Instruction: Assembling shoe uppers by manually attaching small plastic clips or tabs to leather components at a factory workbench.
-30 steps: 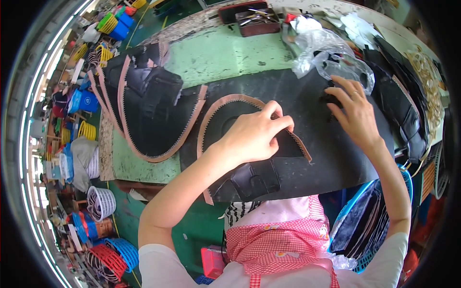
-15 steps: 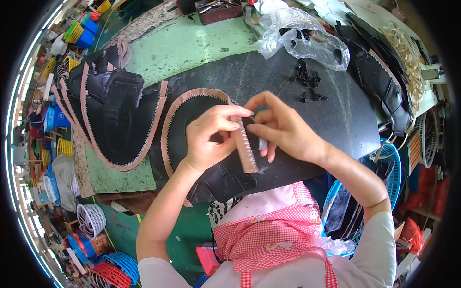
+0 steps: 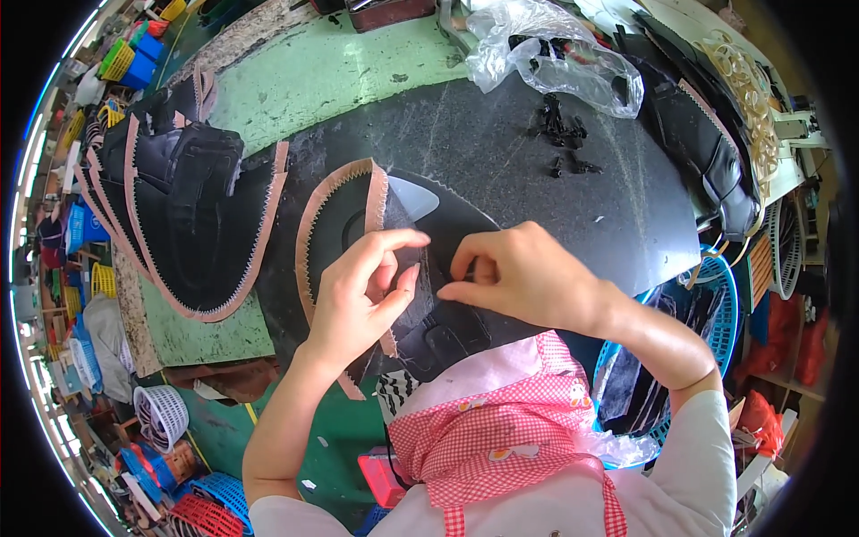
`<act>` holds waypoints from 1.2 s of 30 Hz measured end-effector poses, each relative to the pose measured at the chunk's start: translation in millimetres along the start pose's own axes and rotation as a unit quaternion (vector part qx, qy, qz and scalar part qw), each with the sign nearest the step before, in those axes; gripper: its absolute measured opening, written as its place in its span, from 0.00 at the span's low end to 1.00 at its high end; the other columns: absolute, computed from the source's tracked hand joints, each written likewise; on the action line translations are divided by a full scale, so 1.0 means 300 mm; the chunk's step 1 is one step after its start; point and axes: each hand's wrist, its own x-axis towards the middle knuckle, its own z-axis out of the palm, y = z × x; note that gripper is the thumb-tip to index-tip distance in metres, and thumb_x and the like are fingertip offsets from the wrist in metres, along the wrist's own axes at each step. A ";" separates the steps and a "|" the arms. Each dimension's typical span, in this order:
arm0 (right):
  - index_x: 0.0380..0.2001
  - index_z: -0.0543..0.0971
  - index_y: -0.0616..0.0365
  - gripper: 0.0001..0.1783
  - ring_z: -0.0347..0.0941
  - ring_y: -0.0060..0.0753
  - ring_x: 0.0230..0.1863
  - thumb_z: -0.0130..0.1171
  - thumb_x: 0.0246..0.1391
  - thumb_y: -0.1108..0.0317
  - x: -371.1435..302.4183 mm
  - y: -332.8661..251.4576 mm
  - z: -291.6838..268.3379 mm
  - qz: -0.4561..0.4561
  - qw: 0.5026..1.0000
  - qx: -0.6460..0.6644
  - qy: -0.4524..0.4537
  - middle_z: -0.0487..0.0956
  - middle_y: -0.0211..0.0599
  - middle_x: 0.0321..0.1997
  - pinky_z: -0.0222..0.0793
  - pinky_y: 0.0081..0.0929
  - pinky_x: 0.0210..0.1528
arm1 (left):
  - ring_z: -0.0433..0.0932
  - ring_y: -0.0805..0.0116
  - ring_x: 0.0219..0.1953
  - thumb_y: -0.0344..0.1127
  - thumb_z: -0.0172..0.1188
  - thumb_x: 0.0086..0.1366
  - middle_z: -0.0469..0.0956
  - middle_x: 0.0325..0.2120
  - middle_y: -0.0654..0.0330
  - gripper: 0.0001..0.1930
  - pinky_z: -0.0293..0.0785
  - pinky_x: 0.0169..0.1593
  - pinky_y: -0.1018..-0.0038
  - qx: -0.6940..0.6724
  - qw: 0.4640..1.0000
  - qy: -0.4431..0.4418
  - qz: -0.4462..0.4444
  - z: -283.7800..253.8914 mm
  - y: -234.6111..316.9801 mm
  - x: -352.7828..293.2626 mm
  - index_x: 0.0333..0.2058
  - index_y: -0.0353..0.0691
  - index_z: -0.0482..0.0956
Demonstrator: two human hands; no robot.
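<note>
On the table in front of me lies a black shoe-upper-like piece (image 3: 344,210) with a tan zigzag-stitched border (image 3: 376,201). It is partly folded, and a pale grey patch (image 3: 412,199) shows near its top. My left hand (image 3: 362,291) is over the piece, thumb and index finger apart beside a dark fold; its other fingers are curled. Just to the right, my right hand (image 3: 528,277) is closed, thumb near the bent index finger. Whatever it may pinch is too small or hidden to make out. A black strap section (image 3: 447,345) lies below the hands.
More black pieces with tan stitched edges (image 3: 201,242) lie at left. Small black parts (image 3: 562,125) sit beyond my right hand, near a clear plastic bag (image 3: 546,54). Stacked black pieces (image 3: 707,143) are at far right. A blue basket (image 3: 729,295) stands below the table's right edge.
My hands have moved apart slightly and lower. The straight stitched strip between my fingers has left their grasp; the border now stands further left, and the pale patch has come into sight.
</note>
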 end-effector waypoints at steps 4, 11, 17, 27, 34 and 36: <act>0.38 0.85 0.60 0.10 0.76 0.22 0.23 0.72 0.56 0.66 -0.015 0.074 0.038 0.005 0.996 0.087 0.019 0.80 0.35 0.23 0.70 0.25 0.27 | 0.73 0.69 0.26 0.24 0.65 0.63 0.68 0.27 0.61 0.18 0.70 0.31 0.71 0.066 0.994 -0.085 -0.016 -0.002 0.039 0.014 0.51 0.47 0.86; 0.41 0.84 0.56 0.10 0.82 0.44 0.40 0.68 0.55 0.72 -0.064 0.169 -0.124 -0.094 0.969 -0.070 0.216 0.83 0.40 0.40 0.78 0.35 0.42 | 0.73 0.70 0.25 0.35 0.74 0.59 0.68 0.24 0.63 0.08 0.69 0.30 0.72 0.072 0.993 -0.079 -0.059 0.014 0.056 0.029 0.39 0.48 0.91; 0.42 0.83 0.53 0.12 0.79 0.39 0.49 0.68 0.53 0.74 -0.032 0.256 -0.252 -0.155 0.903 -0.301 0.266 0.81 0.31 0.48 0.77 0.36 0.51 | 0.72 0.74 0.23 0.35 0.75 0.58 0.70 0.24 0.65 0.09 0.67 0.28 0.73 0.060 0.994 -0.045 -0.076 0.039 0.066 0.057 0.38 0.46 0.91; 0.43 0.83 0.59 0.09 0.79 0.16 0.39 0.68 0.58 0.76 -0.035 0.114 -0.082 -0.072 0.977 0.183 0.083 0.83 0.27 0.39 0.75 0.20 0.41 | 0.59 0.83 0.26 0.27 0.76 0.57 0.63 0.25 0.72 0.08 0.56 0.29 0.80 -0.041 0.993 -0.071 -0.088 0.008 0.024 0.055 0.37 0.39 0.90; 0.42 0.85 0.59 0.09 0.78 0.18 0.41 0.68 0.58 0.80 -0.011 0.091 -0.030 -0.070 0.977 0.194 0.051 0.80 0.31 0.47 0.76 0.20 0.45 | 0.61 0.83 0.24 0.27 0.76 0.57 0.63 0.24 0.72 0.08 0.57 0.27 0.80 -0.036 0.996 -0.058 -0.064 0.017 0.015 0.049 0.37 0.40 0.90; 0.39 0.84 0.57 0.10 0.79 0.23 0.35 0.71 0.53 0.75 0.004 0.098 -0.010 -0.056 0.986 0.134 0.085 0.81 0.31 0.43 0.77 0.24 0.37 | 0.61 0.83 0.24 0.26 0.76 0.57 0.63 0.24 0.72 0.08 0.57 0.27 0.80 -0.030 0.997 -0.051 -0.059 0.027 0.007 0.044 0.37 0.39 0.90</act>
